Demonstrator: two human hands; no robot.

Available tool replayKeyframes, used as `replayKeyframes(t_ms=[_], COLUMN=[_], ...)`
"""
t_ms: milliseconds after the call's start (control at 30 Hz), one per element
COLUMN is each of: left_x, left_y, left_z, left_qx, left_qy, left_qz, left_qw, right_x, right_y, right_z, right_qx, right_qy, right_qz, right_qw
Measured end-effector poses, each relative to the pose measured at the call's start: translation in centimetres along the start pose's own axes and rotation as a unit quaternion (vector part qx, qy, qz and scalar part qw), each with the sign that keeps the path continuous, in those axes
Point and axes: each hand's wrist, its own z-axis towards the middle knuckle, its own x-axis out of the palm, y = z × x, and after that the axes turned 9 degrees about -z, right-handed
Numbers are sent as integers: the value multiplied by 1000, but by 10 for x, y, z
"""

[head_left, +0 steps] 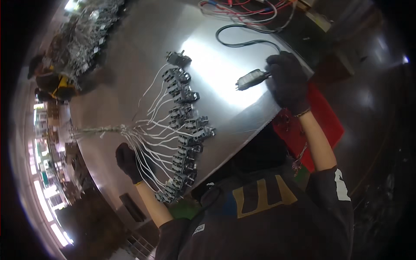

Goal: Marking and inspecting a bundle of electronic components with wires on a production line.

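Observation:
In a dark glove, my right hand (286,80) is closed on a grey plug-like block (251,80) with short metal prongs at its far end. A dark cable (247,44) loops over the table and reaches that hand. My left hand (128,162), also in a dark glove, rests beside a fan of white wires (149,145); its separate fingers cannot be made out. Those wires spread from a bound bundle (102,129) to a curved row of dark connectors (184,151). One connector (177,58) sits at the row's far end.
Beneath everything is a shiny metal table (225,56). Red and white cables (247,13) lie tangled at its far edge. A red bin (325,117) stands by the right edge. At far left are a heap of grey wiring (82,39) and another person (54,82).

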Motion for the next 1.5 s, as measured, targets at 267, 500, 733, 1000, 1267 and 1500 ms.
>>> replayKeyframes(t_ms=[267, 500, 733, 1000, 1267, 1500], left_x=[-1, -4, 6, 105, 212, 230], left_y=[26, 34, -39, -120, -120, -131], left_z=[45, 56, 24, 10, 72, 81], left_qx=[9, 22, -49, 279, 192, 104], left_qy=[60, 93, 229, 436, 552, 630], left_qz=[-28, -19, -12, 268, 337, 393], left_qw=[998, 995, 972, 813, 738, 662], right_x=[-1, -12, -17, -23, -37, -31], right_y=[24, 51, 55, 64, 49, 75], right_z=[-1, -3, 7, 30, 117, 232], right_qx=[77, 49, -2, -21, 48, -156], right_qy=[-78, -30, 34, 101, 183, 192], right_qz=[128, 182, 149, 152, 232, 151], right_qw=[986, 982, 988, 983, 954, 957])
